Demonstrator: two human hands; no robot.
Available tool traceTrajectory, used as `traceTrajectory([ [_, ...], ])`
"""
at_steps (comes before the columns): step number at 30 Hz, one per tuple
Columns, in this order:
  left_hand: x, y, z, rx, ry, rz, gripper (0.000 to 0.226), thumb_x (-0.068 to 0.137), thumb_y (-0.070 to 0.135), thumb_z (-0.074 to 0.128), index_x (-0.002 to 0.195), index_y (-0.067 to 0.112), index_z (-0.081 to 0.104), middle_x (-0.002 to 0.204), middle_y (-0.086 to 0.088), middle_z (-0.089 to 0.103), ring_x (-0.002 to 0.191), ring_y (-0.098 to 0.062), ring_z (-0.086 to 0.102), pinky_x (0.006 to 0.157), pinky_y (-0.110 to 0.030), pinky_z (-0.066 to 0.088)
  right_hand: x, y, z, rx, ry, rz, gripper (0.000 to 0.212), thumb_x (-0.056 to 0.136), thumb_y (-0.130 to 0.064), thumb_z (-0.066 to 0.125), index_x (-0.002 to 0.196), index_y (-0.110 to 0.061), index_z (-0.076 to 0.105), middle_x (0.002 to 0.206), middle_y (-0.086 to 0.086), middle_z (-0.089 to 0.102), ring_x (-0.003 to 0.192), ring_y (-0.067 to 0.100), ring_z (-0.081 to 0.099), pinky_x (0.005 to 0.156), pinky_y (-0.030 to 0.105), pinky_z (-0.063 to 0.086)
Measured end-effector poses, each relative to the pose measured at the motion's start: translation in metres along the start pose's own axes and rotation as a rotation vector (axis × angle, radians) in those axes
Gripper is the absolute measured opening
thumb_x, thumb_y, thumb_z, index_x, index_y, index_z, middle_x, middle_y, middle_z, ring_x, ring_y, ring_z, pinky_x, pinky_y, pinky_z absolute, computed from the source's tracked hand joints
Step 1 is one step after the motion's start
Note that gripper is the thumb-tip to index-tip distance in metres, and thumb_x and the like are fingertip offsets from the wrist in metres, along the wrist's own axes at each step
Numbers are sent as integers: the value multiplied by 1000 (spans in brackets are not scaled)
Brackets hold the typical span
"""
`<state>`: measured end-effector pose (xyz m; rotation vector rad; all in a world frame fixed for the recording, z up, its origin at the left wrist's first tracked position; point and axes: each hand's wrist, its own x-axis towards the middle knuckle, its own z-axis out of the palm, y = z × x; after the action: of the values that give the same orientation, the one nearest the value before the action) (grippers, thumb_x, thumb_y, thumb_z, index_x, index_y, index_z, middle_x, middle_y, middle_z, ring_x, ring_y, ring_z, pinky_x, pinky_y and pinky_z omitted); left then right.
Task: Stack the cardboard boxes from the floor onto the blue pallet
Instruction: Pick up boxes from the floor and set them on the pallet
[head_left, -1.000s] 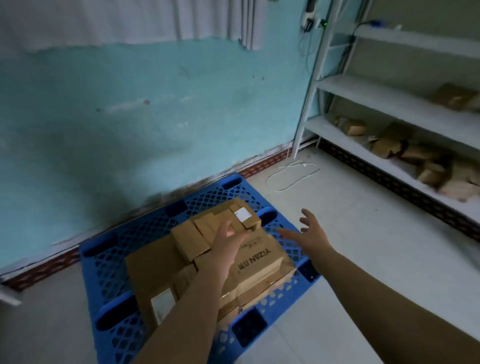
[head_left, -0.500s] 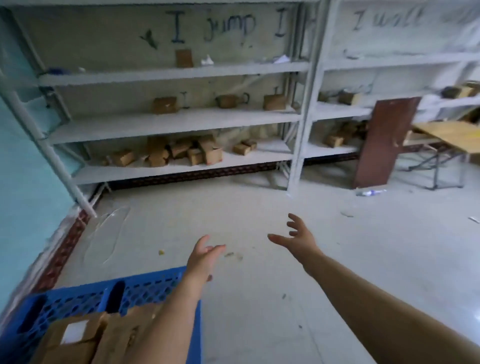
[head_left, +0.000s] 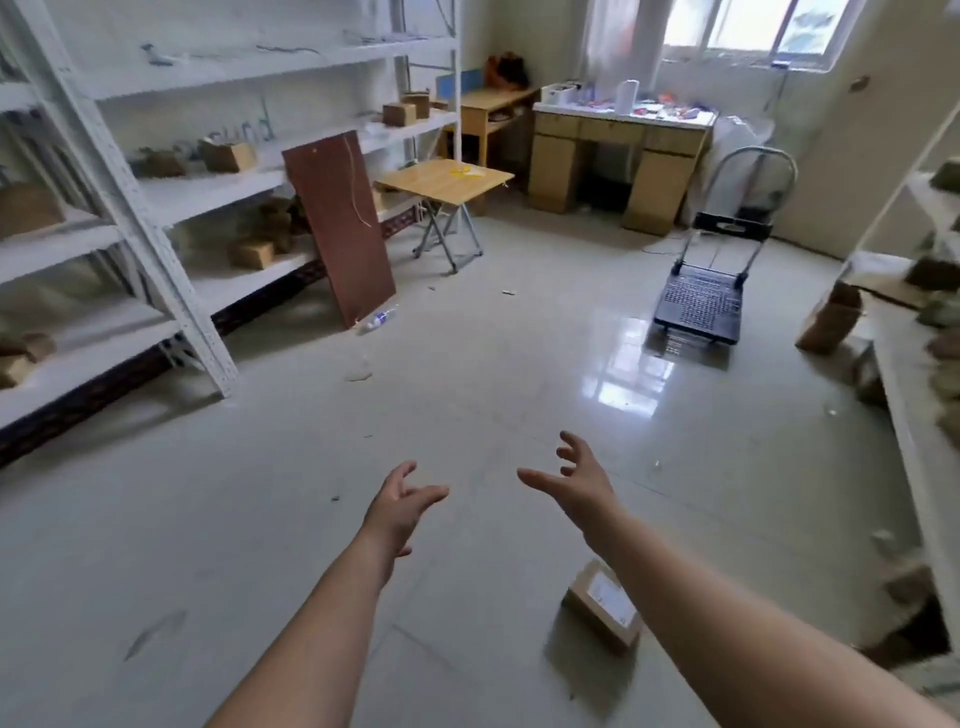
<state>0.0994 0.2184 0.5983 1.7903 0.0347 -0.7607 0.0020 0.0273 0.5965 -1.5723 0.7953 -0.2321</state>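
Both arms reach out over the pale tiled floor (head_left: 260, 519). The left hand (head_left: 400, 506) and the right hand (head_left: 579, 480) are empty, their fingers spread apart and lightly curled, palms turned toward each other. A small cardboard box (head_left: 602, 610) with a white label lies on the floor just beneath the right forearm. More boxes sit on the white shelves (head_left: 218, 187) at left.

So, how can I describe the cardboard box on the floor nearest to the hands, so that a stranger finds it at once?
Start from the open tiled floor in the middle of the room. Look just beneath the right forearm, below the right hand: the small brown cardboard box lies there alone. Unlike the boxes by the shelves, it shows a white label on top.
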Motion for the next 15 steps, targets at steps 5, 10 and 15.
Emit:
traceTrajectory([
  [5, 48, 21, 111, 67, -178, -26, 62, 83, 29, 64, 138, 30, 34, 125, -2, 46, 109, -22, 45, 84, -40, 39, 40, 32, -94, -7, 153, 94, 89, 69, -27, 80, 142, -22, 30, 142, 7, 38, 127, 26, 39, 99, 40, 40],
  [10, 78, 36, 188, 188, -361, -49, 63, 83, 28, 65, 138, 30, 35, 136, -6, 44, 110, -23, 44, 84, -41, 37, 57, 59, -156, 27, 289, 216, 89, 69, -25, 80, 142, -19, 30, 143, 9, 37, 129, 30, 38, 102, 43, 38],
  [15, 139, 42, 241, 313, -477, -69, 62, 83, 29, 64, 138, 31, 35, 139, -6, 45, 111, -23, 43, 86, -42, 39, 90, 91, -184, 12, 407, 309, 91, 67, -26, 81, 142, -20, 30, 143, 8, 38, 129, 28, 38, 102, 41, 37],
])
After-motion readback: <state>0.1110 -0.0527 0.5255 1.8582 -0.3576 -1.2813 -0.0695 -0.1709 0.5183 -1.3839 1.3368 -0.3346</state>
